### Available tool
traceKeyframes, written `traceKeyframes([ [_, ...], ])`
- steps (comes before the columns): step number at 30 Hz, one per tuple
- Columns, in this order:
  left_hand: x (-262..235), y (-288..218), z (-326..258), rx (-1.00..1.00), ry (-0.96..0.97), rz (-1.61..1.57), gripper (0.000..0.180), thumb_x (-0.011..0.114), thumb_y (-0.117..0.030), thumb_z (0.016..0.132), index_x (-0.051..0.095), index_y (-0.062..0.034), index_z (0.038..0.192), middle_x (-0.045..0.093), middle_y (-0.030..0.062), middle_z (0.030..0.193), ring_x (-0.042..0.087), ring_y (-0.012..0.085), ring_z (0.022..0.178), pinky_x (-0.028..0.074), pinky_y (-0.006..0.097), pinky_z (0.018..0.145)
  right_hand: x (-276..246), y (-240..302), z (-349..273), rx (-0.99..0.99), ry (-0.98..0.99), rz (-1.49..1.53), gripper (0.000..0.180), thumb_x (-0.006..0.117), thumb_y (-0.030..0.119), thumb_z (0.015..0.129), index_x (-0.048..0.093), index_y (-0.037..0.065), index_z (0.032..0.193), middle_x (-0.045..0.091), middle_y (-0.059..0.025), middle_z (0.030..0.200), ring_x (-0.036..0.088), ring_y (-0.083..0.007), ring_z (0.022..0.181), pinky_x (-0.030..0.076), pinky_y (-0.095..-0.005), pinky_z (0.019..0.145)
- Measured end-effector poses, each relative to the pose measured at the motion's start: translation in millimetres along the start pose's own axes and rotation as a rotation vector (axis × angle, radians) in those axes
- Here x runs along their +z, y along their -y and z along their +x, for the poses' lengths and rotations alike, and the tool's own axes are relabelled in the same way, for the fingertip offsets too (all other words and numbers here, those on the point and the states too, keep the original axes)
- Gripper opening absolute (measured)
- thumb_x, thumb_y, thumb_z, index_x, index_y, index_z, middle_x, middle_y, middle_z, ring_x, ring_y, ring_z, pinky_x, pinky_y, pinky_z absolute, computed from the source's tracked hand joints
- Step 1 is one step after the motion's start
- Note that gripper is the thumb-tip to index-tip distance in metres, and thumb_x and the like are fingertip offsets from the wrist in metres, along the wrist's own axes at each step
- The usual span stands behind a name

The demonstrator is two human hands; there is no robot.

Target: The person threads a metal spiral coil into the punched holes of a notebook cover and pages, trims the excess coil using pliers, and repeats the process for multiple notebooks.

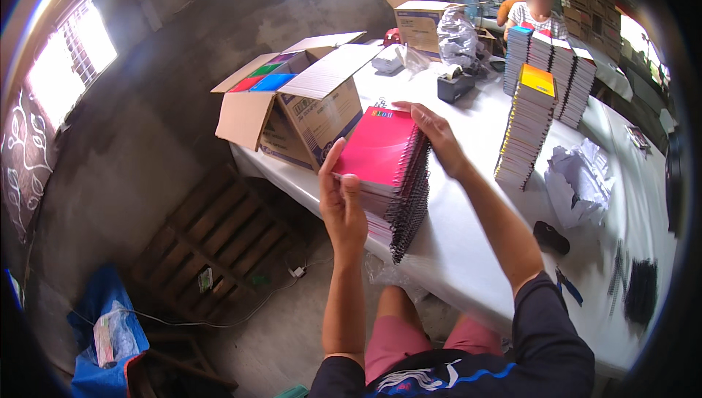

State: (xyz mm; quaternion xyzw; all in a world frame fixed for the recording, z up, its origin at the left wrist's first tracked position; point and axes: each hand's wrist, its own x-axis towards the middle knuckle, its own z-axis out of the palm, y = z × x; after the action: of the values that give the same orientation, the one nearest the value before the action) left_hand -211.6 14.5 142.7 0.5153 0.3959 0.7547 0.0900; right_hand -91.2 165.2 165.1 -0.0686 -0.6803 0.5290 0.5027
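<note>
A tall stack of spiral notebooks with a red cover [376, 145] on top stands at the near edge of the white-covered table, its black coils to the right. My left hand [342, 211] lies against the stack's left near corner, fingers stretched upward and thumb apart. Over the far right corner my right hand [437, 134] is bent, its fingers on the top edge and coil side. Beside the stack on the left is an open cardboard box [314, 116] holding notebooks with red, green and blue covers [273, 81].
Tall notebook stacks [528, 127] stand to the right, with a tape dispenser [457, 85] behind. Crumpled paper [581, 182], a black pouch-like object [550, 238], pliers [568, 285] and black coils [640, 292] lie at right. Another person [537, 17] sits across. A wooden pallet [212, 244] leans at left.
</note>
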Motion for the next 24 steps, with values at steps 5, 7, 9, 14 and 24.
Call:
traceKeyframes([
  [5,12,5,2,0.082,-0.131,-0.117,0.064,0.041,-0.049,0.094,0.034,-0.0027,0.138,0.043,0.0169,0.135,0.044,0.0201,0.121,0.035,0.035,0.102,12,0,-6,-0.046,-0.286,0.14,0.04,0.043,0.03,0.095,0.06,-0.002,0.111,0.063,-0.0111,0.103,0.054,-0.0173,0.099,0.039,-0.0301,0.089],
  [7,16,6,3,0.049,-0.129,-0.006,0.064,0.036,-0.051,0.095,0.034,-0.0023,0.135,0.046,0.0154,0.129,0.045,0.0197,0.118,0.036,0.035,0.1,20,5,-7,-0.045,-0.295,0.061,0.042,0.045,0.033,0.092,0.065,-0.003,0.099,0.065,-0.0122,0.095,0.056,-0.0161,0.088,0.041,-0.0288,0.086],
  [9,19,14,4,0.033,-0.148,0.112,0.061,0.037,-0.048,0.096,0.034,-0.0018,0.135,0.046,0.0152,0.126,0.047,0.0192,0.114,0.036,0.034,0.098,29,-3,-4,-0.038,-0.44,0.021,0.039,0.046,0.031,0.091,0.066,-0.003,0.096,0.066,-0.0116,0.09,0.057,-0.0152,0.084,0.042,-0.0272,0.082],
  [14,25,8,3,0.05,-0.213,0.054,0.066,0.031,-0.056,0.094,0.03,-0.0051,0.136,0.044,0.0169,0.126,0.045,0.0227,0.118,0.04,0.036,0.097,28,-4,-2,0.009,-0.363,-0.019,0.039,0.045,0.033,0.093,0.061,-0.001,0.105,0.063,-0.0114,0.101,0.056,-0.0178,0.097,0.039,-0.0285,0.089],
  [24,-37,140,-101,-0.419,-0.38,-0.049,0.075,0.017,-0.064,0.092,0.035,-0.0039,0.133,0.049,0.0141,0.125,0.046,0.023,0.114,0.035,0.039,0.097,-57,-160,-108,0.652,0.131,-0.647,0.066,0.054,0.006,0.075,0.033,0.011,0.138,0.059,-0.0161,0.116,0.052,-0.0314,0.112,0.023,-0.0443,0.106],
])
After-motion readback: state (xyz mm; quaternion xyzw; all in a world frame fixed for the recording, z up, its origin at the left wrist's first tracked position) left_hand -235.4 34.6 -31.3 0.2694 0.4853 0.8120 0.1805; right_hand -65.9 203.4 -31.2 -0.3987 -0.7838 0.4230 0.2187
